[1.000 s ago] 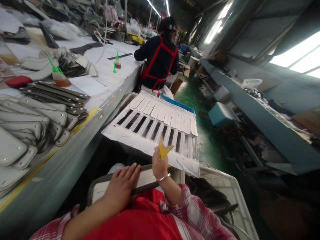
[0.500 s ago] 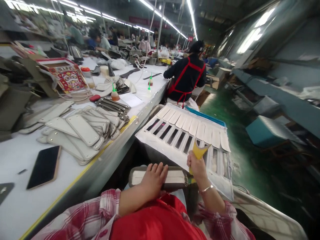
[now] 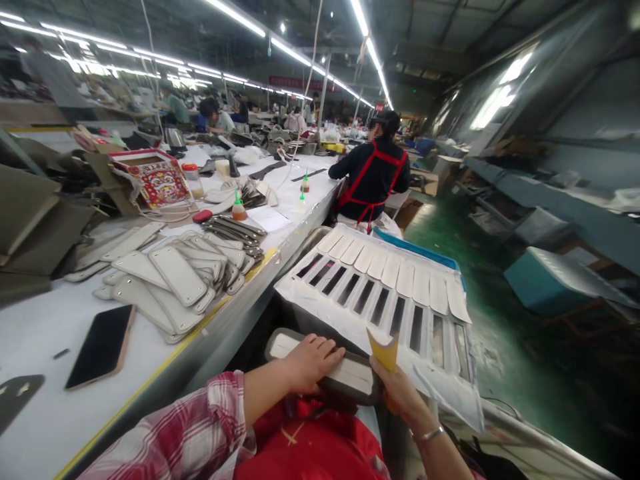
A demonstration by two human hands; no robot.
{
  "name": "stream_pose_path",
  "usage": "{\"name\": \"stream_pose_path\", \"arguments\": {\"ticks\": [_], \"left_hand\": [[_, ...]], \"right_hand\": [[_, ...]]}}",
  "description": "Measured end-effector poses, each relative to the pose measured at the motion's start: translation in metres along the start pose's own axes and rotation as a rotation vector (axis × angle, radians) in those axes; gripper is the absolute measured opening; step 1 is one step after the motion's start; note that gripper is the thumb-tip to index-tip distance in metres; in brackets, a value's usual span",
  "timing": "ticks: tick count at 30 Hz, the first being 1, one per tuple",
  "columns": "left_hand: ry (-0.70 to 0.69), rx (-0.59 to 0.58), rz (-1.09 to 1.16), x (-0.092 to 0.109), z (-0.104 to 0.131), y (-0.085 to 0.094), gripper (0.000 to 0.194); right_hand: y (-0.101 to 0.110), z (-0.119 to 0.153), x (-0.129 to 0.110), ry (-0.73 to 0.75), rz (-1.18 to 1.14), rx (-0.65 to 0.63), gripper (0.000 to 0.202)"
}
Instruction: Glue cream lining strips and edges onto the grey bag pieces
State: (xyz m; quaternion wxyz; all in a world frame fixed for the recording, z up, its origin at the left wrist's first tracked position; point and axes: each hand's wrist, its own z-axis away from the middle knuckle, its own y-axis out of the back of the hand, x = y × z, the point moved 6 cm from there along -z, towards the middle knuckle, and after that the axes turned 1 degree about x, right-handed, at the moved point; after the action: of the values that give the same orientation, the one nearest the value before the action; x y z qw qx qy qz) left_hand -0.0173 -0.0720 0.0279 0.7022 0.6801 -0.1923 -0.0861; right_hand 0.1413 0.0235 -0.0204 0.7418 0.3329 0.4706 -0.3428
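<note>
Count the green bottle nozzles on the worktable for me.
3 in view: one nozzle just left of the white paper, and two farther along, one just behind the other. Others may be hidden farther back.

Left of phone (image 3: 101, 347): flap (image 3: 19, 400) cut by frame edge, scrap (image 3: 61, 353) too small to ID. Right of phone: panel (image 3: 357, 378), part-hidden by left grip (image 3: 316, 360).
</note>
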Motion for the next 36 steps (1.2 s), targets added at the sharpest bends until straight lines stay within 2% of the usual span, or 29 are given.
{"name": "stream_pose_path", "arguments": {"ticks": [2, 4, 6, 8, 11, 13, 15, 19, 23, 27, 36], "left_hand": [[-0.065, 0.003, 0.019, -0.001, 0.0, -0.001, 0.095], [-0.065, 0.041, 0.073, -0.008, 0.005, 0.0, 0.094], [0.004, 0.11, 0.186, -0.026, 0.018, 0.002, 0.091], [0.166, 0.209, 0.346, -0.055, 0.038, 0.005, 0.086], [0.458, 0.328, 0.661, -0.104, 0.073, 0.0, 0.07], [0.521, 0.353, 0.894, -0.122, 0.085, -0.01, 0.061], [0.511, 0.384, 1.096, -0.129, 0.087, -0.02, 0.059], [0.541, 0.472, 1.383, -0.131, 0.081, -0.04, 0.066], [0.571, 0.504, 1.441, -0.132, 0.078, -0.055, 0.064], [0.579, 0.492, 1.473, -0.134, 0.079, -0.066, 0.061], [0.557, 0.508, 1.502, -0.134, 0.078, -0.066, 0.058]], "right_hand": [[0.011, 0.003, 0.006, -0.061, 0.058, 0.019, 0.04], [0.024, 0.002, 0.005, -0.119, 0.095, 0.071, 0.042], [0.033, -0.002, -0.008, -0.131, 0.086, 0.119, 0.043], [0.03, -0.009, -0.03, -0.115, 0.06, 0.113, 0.046], [-0.001, -0.021, -0.067, -0.071, 0.0, 0.0, 0.045], [-0.035, -0.032, -0.09, 0.006, -0.078, -0.081, 0.038], [-0.077, -0.046, -0.106, 0.067, -0.208, -0.161, 0.029], [-0.156, -0.081, -0.112, -0.001, -0.483, -0.258, 0.028], [-0.207, -0.109, -0.108, -0.081, -0.589, -0.331, 0.029], [-0.226, -0.118, -0.105, -0.139, -0.631, -0.342, 0.028], [-0.235, -0.115, -0.105, -0.089, -0.622, -0.307, 0.03]]}}
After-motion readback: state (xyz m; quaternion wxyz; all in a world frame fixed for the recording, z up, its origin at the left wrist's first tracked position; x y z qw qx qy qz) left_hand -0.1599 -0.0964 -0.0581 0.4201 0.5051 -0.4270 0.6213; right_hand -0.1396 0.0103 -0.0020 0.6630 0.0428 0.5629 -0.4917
